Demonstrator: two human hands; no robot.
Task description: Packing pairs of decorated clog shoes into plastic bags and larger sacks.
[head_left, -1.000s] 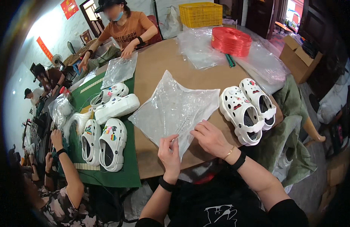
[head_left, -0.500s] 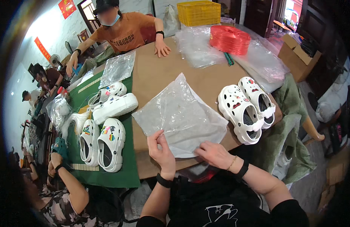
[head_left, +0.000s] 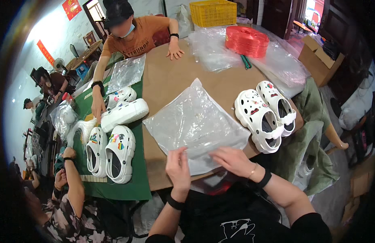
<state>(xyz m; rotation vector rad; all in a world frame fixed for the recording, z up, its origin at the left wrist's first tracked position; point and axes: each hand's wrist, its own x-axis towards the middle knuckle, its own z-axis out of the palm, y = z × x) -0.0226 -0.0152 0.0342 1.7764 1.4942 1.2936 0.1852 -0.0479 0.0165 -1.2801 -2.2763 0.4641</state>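
flanking the plastic bag (head_left: pixel 195 121), white clogs (head_left: pixel 264 115) and green mat (head_left: pixel 135 178).

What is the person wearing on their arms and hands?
No gloves: both hands are bare. The left hand has a black band at the wrist. The right hand has a thin gold-coloured bracelet and a black band behind it. The forearms are bare, without sleeves.
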